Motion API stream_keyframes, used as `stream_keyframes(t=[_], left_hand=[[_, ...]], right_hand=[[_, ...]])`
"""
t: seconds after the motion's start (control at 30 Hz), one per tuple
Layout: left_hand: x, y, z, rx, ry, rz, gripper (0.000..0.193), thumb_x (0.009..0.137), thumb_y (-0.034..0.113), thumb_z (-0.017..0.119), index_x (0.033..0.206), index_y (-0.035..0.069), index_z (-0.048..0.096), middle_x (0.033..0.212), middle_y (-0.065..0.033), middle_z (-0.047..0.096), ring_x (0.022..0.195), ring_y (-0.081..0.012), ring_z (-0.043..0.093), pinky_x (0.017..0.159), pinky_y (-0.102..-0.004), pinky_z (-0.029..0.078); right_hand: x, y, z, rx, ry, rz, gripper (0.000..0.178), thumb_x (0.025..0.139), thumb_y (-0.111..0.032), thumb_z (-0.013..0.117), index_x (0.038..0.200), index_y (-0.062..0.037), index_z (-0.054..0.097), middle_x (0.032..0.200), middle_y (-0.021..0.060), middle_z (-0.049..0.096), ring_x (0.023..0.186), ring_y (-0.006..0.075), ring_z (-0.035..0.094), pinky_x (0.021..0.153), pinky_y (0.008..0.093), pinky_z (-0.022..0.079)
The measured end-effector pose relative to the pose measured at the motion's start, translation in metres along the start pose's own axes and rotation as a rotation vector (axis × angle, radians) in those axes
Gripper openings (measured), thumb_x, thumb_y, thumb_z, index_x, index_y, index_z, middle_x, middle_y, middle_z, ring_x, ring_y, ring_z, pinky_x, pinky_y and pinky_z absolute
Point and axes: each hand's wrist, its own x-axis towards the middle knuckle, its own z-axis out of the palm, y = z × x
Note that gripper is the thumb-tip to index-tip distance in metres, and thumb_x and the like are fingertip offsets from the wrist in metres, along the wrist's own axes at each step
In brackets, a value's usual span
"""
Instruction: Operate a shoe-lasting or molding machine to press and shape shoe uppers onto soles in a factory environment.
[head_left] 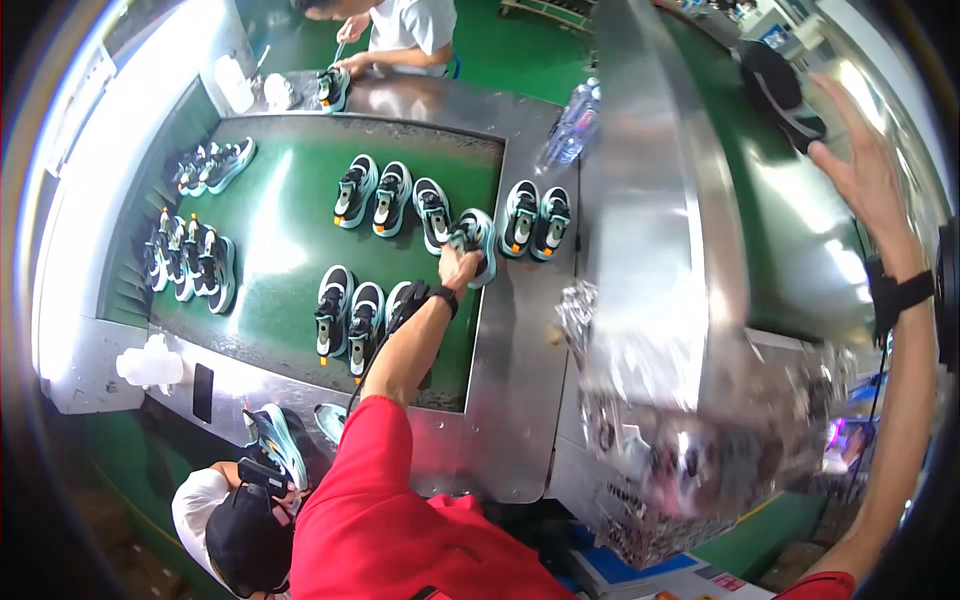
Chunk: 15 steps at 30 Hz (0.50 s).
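Observation:
My left hand (460, 266) is closed on a black, white and teal sneaker (477, 235) at the right edge of the green belt (270, 250). Another sneaker (432, 212) stands just left of it. Over a second green surface at the far right, my right hand (862, 175) has thumb and fingers spread beside a dark shoe (775, 88). The thumb is close to that shoe's lower end; whether it touches I cannot tell. A pair of sneakers (520, 218) stands on the metal ledge between my hands. Part of one sneaker (400, 297) is hidden by my left forearm.
More sneakers (215, 270) line the belt's left side, and several stand mid-belt. Clear plastic bottles (575, 125) stand on the metal frame. Crumpled foil (660, 440) wraps a metal housing at right. One person (410, 40) works at the far side, another (250, 530) at lower left.

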Motion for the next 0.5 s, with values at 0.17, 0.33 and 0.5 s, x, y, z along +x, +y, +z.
stream_keyframes(t=[0.17, 0.33, 0.5], left_hand=[[0.055, -0.004, 0.005, 0.342, 0.287, 0.29, 0.056, 0.073, 0.022, 0.069, 0.119, -0.001, 0.046, 0.102, -0.0274, 0.063, 0.097, -0.0455, 0.061, 0.084, -0.0513, 0.048], [0.069, -0.014, -0.018, 0.393, 0.308, 0.384, 0.067, 0.077, 0.019, 0.07, 0.135, 0.004, 0.039, 0.114, -0.0224, 0.062, 0.101, -0.0425, 0.061, 0.084, -0.0509, 0.049], [0.068, -0.004, 0.005, 0.436, 0.348, 0.273, 0.071, 0.079, 0.018, 0.07, 0.139, 0.001, 0.035, 0.122, -0.0252, 0.057, 0.107, -0.0418, 0.059, 0.089, -0.0493, 0.049]], right_hand=[[0.089, 0.022, 0.08, -0.042, 0.062, -0.141, 0.06, 0.083, -0.02, 0.069, 0.138, -0.0134, 0.046, 0.135, 0.0176, 0.052, 0.126, 0.0339, 0.049, 0.106, 0.0402, 0.037], [0.102, 0.027, 0.091, -0.133, -0.037, 0.092, 0.04, 0.084, -0.031, 0.072, 0.106, -0.0026, 0.056, 0.106, 0.0168, 0.062, 0.101, 0.0316, 0.061, 0.087, 0.0389, 0.047], [0.044, 0.106, 0.083, -0.215, -0.076, 0.449, 0.044, 0.079, -0.036, 0.074, 0.105, -0.0023, 0.062, 0.091, 0.0148, 0.066, 0.085, 0.0231, 0.064, 0.075, 0.0361, 0.048]])
